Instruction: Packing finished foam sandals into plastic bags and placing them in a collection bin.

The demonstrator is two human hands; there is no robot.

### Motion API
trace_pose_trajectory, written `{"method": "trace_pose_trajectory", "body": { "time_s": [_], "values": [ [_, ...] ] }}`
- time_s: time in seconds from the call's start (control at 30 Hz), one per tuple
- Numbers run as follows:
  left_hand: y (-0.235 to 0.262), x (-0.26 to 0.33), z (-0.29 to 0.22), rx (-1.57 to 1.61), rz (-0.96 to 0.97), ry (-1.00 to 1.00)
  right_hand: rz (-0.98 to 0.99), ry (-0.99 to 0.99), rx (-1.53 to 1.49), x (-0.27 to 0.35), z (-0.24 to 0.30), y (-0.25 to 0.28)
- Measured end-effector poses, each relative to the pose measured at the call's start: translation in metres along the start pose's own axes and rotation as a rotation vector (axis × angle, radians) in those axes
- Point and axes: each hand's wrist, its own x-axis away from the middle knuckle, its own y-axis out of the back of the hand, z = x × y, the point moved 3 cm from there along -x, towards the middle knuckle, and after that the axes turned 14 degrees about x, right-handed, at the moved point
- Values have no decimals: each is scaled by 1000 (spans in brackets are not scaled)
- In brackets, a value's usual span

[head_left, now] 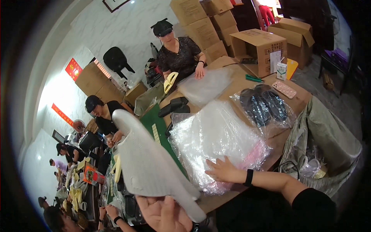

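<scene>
Since left hand (164,213) holds white slipper (148,158) by its lower end, left of the clear plastic bags (216,133), slipper could tip; right hand (225,170), spread on their slick surface, could skid.

A tabletop (240,82) carries plastic bags (216,135), bagged footwear (263,105), a phone (285,89).

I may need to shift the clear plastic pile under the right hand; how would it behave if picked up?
The clear plastic pile is probably floppy, since its thin sheets look creased. Its glossy sheen suggests sheets could slide apart. Lifted where the right hand rests, near one edge, it may sag at the far side.
</scene>
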Motion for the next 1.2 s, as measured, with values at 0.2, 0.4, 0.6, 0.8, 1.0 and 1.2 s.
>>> {"method": "trace_pose_trajectory", "body": {
  "time_s": [0.2,0.4,0.6,0.8,1.0,1.2],
  "values": [
    [-29,-28,77,-52,297,269,-285,-107,-552,21,-20,-46],
    [20,-75,208,-124,270,375,-252,-35,-592,42,-20,-24],
    [79,-52,256,-625,523,724,-217,-8,-622,53,-19,-2],
    [117,7,184,-1161,425,144,-213,-18,-703,49,-15,20],
    [173,37,210,-1156,213,523,-227,-10,-759,64,-16,34],
    [174,52,207,-1505,342,296,-264,23,-729,97,-19,72]
  ]
}}
